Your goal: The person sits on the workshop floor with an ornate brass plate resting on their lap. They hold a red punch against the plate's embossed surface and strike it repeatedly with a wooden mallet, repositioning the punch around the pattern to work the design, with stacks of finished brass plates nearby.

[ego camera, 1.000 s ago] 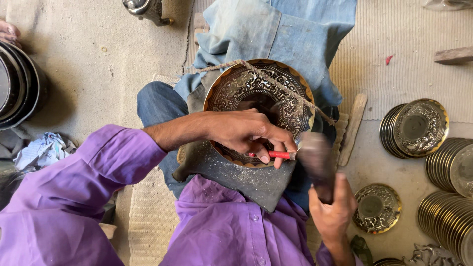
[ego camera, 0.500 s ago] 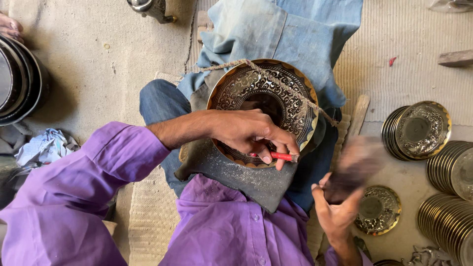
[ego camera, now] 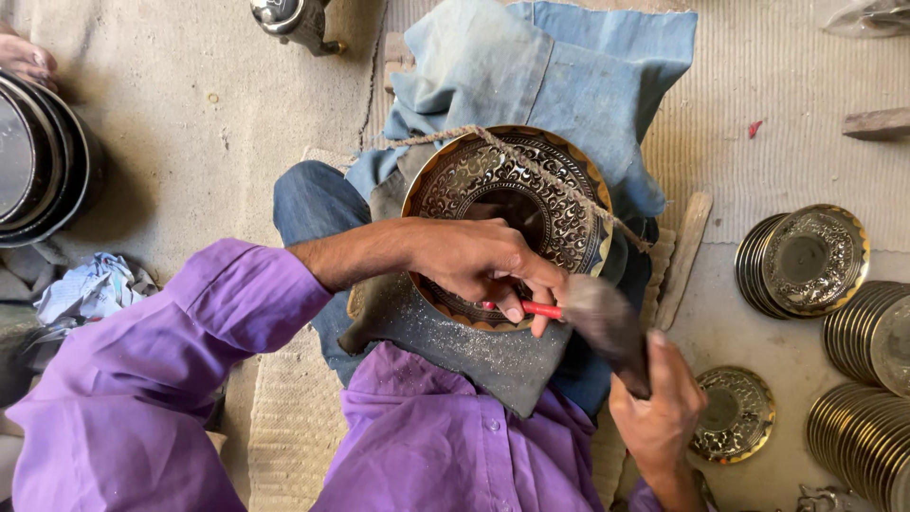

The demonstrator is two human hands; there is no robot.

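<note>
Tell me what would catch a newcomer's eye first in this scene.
Probably the ornate engraved brass plate at centre, propped on the person's lap against blue cloth with a rope across it. The left hand presses a red-handled tool to its lower rim, while the right hand swings a blurred mallet beside it. Stacks of similar plates gleam at the right.

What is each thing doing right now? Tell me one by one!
left hand: pinching the red tool against the plate
right hand: gripping the hammer, its head by the tool
engraved plate: tilted on the lap, rope across it
plate stacks: lying on the floor
</note>
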